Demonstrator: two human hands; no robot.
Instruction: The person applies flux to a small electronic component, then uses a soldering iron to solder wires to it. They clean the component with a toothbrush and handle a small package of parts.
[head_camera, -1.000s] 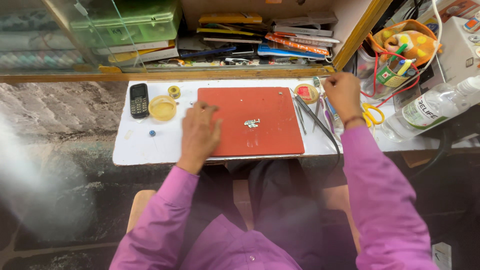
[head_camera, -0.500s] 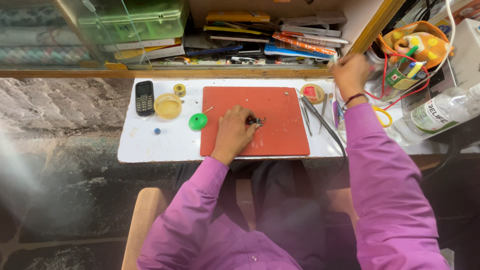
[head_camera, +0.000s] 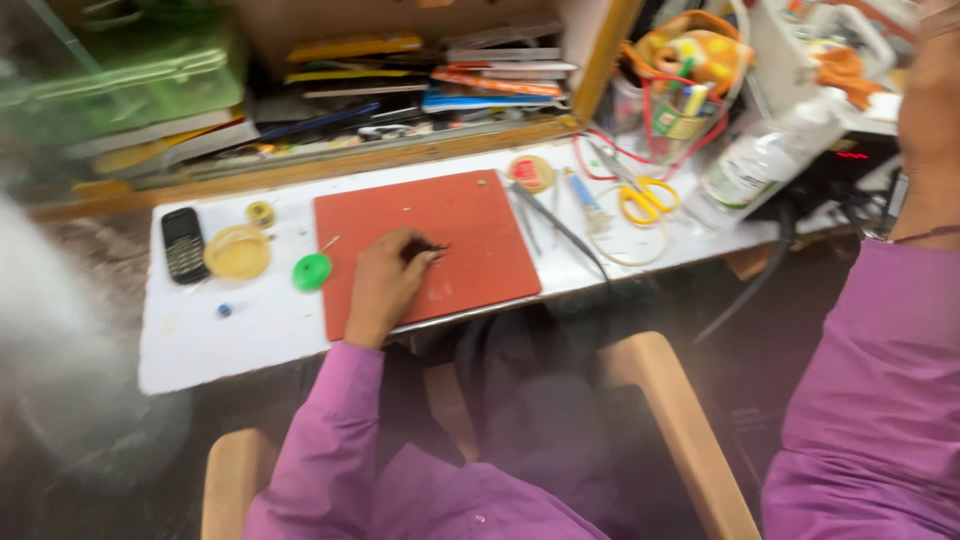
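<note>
My left hand (head_camera: 385, 285) rests on a red work mat (head_camera: 470, 215) on a white table (head_camera: 230, 345). Its fingertips pinch a small dark part (head_camera: 432, 247) near the mat's middle. My right hand (head_camera: 932, 110) is raised at the far right edge, blurred and partly cut off, above the purple sleeve (head_camera: 870, 380) and a thin wrist band. Whether it holds anything is hidden. It hovers beyond a clear plastic bottle (head_camera: 762, 160).
Left of the mat lie a black phone (head_camera: 183, 243), a yellow dish (head_camera: 238, 252), a green cap (head_camera: 312, 271) and a small tape roll (head_camera: 261, 213). To the right are tweezers (head_camera: 545, 215), yellow-handled scissors (head_camera: 645, 200), a round tin (head_camera: 530, 173) and a cluttered tool shelf (head_camera: 450, 75).
The view has swung to the right and blurred. My left hand stays on the small dark part on the mat. My right hand has lifted off the table toward the far right.
</note>
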